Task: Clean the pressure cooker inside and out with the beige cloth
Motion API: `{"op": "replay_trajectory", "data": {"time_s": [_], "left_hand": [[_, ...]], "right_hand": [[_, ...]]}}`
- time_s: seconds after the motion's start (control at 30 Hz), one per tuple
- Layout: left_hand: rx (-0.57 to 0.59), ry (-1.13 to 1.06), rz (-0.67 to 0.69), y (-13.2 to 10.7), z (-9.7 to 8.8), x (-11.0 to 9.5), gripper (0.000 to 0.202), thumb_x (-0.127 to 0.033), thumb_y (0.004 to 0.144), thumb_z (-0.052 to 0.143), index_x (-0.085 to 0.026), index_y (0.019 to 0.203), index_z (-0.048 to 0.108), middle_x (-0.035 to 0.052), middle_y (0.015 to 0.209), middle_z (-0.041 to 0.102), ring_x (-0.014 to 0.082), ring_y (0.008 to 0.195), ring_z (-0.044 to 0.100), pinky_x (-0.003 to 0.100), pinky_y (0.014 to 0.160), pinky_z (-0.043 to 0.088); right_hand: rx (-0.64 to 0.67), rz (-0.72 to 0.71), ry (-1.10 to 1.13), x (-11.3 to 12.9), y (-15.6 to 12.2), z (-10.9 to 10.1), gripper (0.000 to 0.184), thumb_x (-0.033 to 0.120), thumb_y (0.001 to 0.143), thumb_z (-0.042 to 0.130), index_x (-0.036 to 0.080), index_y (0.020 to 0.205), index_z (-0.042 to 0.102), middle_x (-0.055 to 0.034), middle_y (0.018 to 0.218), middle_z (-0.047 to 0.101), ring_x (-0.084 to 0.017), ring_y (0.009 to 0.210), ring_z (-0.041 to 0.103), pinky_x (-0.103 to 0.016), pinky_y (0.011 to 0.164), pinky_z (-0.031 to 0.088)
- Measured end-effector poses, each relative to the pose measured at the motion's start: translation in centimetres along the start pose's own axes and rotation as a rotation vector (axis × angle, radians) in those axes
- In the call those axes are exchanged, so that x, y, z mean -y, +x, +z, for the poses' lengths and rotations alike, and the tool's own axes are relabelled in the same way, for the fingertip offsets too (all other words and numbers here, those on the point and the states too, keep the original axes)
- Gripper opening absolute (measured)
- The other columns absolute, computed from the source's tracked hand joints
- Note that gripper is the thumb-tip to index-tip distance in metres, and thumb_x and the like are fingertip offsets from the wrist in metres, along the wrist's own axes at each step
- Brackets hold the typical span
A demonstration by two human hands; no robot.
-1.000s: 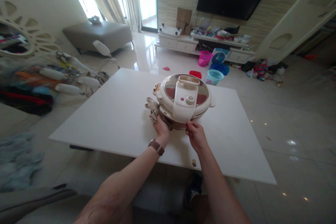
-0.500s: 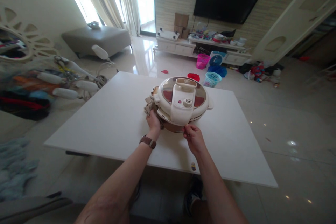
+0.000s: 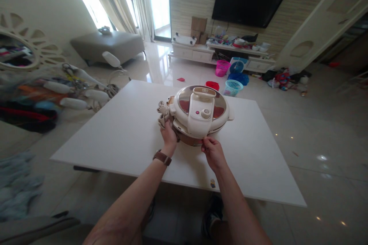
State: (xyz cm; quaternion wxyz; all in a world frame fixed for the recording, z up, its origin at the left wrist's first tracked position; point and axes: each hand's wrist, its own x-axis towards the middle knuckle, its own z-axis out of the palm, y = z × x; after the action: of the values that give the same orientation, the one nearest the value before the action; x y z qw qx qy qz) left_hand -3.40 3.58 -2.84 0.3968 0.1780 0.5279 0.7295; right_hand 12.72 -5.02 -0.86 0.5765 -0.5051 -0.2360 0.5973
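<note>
A round cream pressure cooker (image 3: 201, 113) with a steel lid and a cream handle bar stands in the middle of a white table (image 3: 120, 134). My left hand (image 3: 168, 135) presses a beige cloth (image 3: 162, 114) against the cooker's left side, fingers closed on the cloth. My right hand (image 3: 211, 153) pinches the near end of the lid's handle bar at the cooker's front. A brown watch sits on my left wrist.
A cluttered rack with white-handled tools (image 3: 71, 92) stands left of the table. Beyond the table are pink (image 3: 222, 67) and blue (image 3: 232, 87) baskets on the glossy floor, a low white TV cabinet (image 3: 201, 51), and a grey ottoman (image 3: 109, 44). My feet show below the table edge.
My left hand has slid up along the cooker's left side with the cloth. My right hand has stayed on the front of the lid handle. The view has shifted slightly.
</note>
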Motion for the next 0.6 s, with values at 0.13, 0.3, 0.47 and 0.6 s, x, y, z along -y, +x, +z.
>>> {"op": "replay_trajectory", "data": {"time_s": [0.13,0.3,0.47,0.6], "left_hand": [[0.058,0.019,0.03,2.1,-0.3,0.1,0.023,-0.029,0.091,0.065,-0.018,0.108,0.076,0.0116,0.124,0.077,0.0286,0.126,0.07,0.042,0.117,0.051],[0.07,-0.033,0.048,0.5,-0.2,0.6,0.023,-0.03,0.092,0.067,-0.021,0.111,0.077,0.0087,0.122,0.077,0.025,0.128,0.069,0.037,0.117,0.05],[0.063,-0.053,0.049,0.3,0.0,0.7,0.021,-0.029,0.092,0.067,-0.021,0.108,0.078,0.0085,0.121,0.077,0.0243,0.126,0.07,0.036,0.116,0.05],[0.064,-0.06,0.052,0.5,0.0,0.5,0.02,-0.028,0.092,0.067,-0.021,0.107,0.078,0.0079,0.121,0.078,0.0235,0.125,0.07,0.035,0.115,0.051]], "right_hand": [[0.009,-0.024,-0.003,-0.1,0.0,0.0,0.06,0.066,0.042,0.102,0.02,0.066,0.072,-0.0038,0.067,0.075,-0.009,0.048,0.049,-0.024,0.049,0.035],[0.027,-0.052,0.002,-0.3,0.1,-0.2,0.058,0.063,0.046,0.102,0.02,0.068,0.071,-0.002,0.067,0.075,-0.008,0.047,0.05,-0.023,0.048,0.035],[0.045,-0.048,0.08,-0.9,-0.2,0.3,0.056,0.061,0.052,0.102,0.02,0.074,0.07,0.0017,0.067,0.07,-0.008,0.05,0.054,-0.021,0.046,0.034],[0.027,-0.011,0.218,-1.5,-0.8,1.2,0.057,0.058,0.053,0.103,0.022,0.076,0.065,0.0039,0.073,0.071,-0.008,0.052,0.056,-0.019,0.045,0.037]]}}
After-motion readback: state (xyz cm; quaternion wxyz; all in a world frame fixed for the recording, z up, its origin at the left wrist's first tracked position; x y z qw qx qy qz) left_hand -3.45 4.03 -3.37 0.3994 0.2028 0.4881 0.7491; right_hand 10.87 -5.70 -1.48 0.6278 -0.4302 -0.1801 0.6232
